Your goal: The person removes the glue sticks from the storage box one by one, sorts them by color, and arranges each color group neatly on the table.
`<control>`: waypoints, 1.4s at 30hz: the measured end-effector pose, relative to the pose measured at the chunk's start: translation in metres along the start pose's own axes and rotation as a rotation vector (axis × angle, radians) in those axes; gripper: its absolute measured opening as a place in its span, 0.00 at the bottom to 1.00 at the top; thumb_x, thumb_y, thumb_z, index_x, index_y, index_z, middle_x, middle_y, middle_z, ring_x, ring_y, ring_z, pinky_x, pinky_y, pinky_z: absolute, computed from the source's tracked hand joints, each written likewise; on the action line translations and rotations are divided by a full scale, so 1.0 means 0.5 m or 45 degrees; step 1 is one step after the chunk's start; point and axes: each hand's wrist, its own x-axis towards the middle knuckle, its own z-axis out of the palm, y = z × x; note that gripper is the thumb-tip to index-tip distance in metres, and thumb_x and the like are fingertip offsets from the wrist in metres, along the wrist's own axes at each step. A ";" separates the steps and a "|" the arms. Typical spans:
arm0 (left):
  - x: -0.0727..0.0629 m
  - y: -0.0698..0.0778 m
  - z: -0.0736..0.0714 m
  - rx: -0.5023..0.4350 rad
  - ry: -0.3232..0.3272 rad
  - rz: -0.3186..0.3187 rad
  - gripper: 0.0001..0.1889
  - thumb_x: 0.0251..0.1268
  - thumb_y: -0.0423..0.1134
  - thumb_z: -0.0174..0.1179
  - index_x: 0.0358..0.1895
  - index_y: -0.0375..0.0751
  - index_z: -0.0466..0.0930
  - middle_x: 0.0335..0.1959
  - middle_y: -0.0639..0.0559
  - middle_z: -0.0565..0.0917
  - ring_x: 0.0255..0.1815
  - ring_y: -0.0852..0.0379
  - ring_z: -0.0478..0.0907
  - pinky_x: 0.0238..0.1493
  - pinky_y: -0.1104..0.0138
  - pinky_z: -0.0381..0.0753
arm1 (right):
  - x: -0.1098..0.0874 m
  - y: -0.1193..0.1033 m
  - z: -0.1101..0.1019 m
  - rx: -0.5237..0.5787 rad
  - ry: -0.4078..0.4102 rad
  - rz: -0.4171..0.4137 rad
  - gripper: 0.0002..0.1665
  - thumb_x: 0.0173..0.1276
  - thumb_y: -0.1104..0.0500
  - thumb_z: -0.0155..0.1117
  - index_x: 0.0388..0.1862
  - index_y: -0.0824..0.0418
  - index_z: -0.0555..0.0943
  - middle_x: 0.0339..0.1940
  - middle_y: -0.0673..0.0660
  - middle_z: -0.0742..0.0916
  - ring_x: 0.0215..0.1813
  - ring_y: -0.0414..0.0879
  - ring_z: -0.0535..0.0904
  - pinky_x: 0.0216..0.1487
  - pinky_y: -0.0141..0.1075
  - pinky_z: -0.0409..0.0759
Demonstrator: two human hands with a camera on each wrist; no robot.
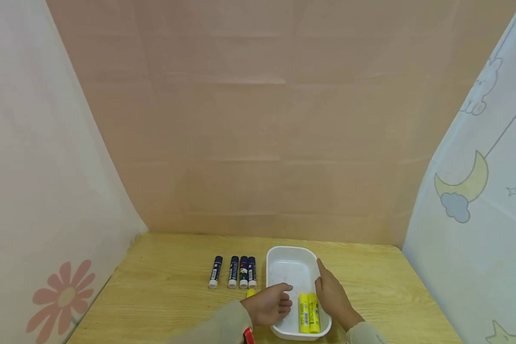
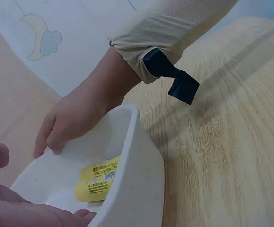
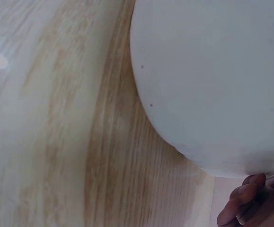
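Note:
A white plastic tray (image 1: pixel 290 267) stands on the table, with two yellow glue sticks (image 1: pixel 308 313) lying side by side at its near end. My right hand (image 1: pixel 334 296) grips the tray's right rim; in the left wrist view that hand (image 2: pixel 77 113) reaches over the wall. My left hand (image 1: pixel 270 305) is over the tray's left side, thumb extended and fingers loosely bent, with nothing seen in it. Whether it touches the rim is hard to tell. Another yellow glue stick (image 1: pixel 251 292) is mostly hidden behind the left hand.
Several navy glue sticks with white ends (image 1: pixel 233 272) lie in a row left of the tray. The wooden table (image 1: pixel 167 282) is bordered by a brown backdrop (image 1: pixel 258 143) and patterned white cloths (image 1: pixel 468 258) at the sides.

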 end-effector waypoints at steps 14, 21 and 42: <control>0.041 -0.011 0.004 -0.052 -0.090 -0.120 0.43 0.70 0.48 0.51 0.64 0.07 0.43 0.61 0.21 0.60 0.71 0.28 0.50 0.73 0.47 0.47 | -0.002 -0.001 -0.003 0.011 0.011 -0.031 0.32 0.76 0.63 0.43 0.75 0.72 0.52 0.68 0.72 0.71 0.68 0.65 0.67 0.65 0.57 0.67; 0.048 -0.013 0.011 -0.041 -0.097 -0.118 0.43 0.70 0.47 0.51 0.65 0.07 0.43 0.62 0.20 0.60 0.70 0.27 0.51 0.73 0.47 0.48 | 0.002 -0.001 -0.003 0.019 0.025 -0.042 0.32 0.76 0.63 0.42 0.75 0.72 0.53 0.67 0.72 0.71 0.67 0.66 0.67 0.64 0.58 0.67; 0.083 -0.039 0.019 0.106 -0.051 -0.011 0.15 0.72 0.34 0.49 0.54 0.26 0.74 0.47 0.43 0.82 0.48 0.55 0.77 0.60 0.59 0.75 | -0.001 0.002 0.002 0.041 0.005 -0.027 0.32 0.76 0.64 0.41 0.75 0.72 0.53 0.69 0.72 0.70 0.68 0.65 0.66 0.65 0.57 0.67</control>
